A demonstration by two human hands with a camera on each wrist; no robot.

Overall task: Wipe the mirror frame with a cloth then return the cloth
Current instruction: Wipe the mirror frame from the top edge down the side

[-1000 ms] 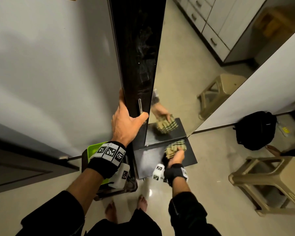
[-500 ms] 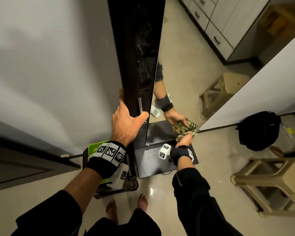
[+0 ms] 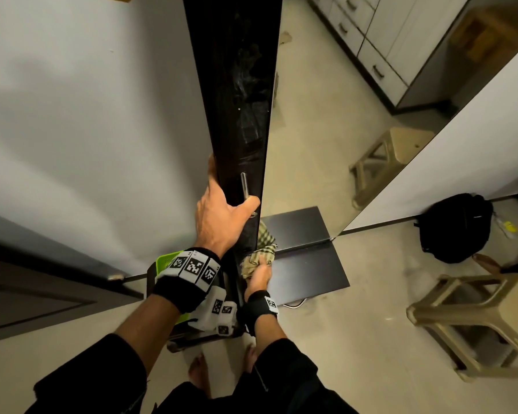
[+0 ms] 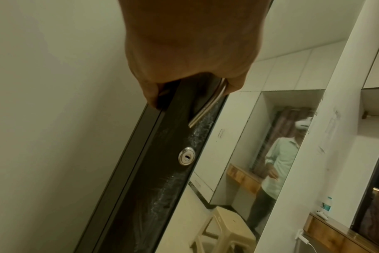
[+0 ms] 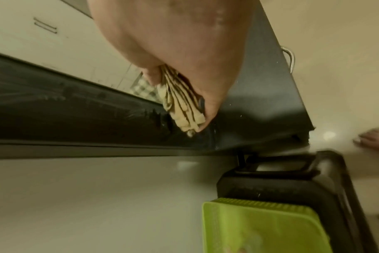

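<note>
cloth [image 3: 259, 255] is a soft checked rag, light and floppy, bunched in the right hand [image 3: 259, 277] with fingers curled round it, pressed low on the dark mirror frame [image 3: 240, 100]. left hand [image 3: 220, 218] wraps the frame edge by the metal handle [image 3: 244, 185]. best gripped wadded up, i'd say.
</note>
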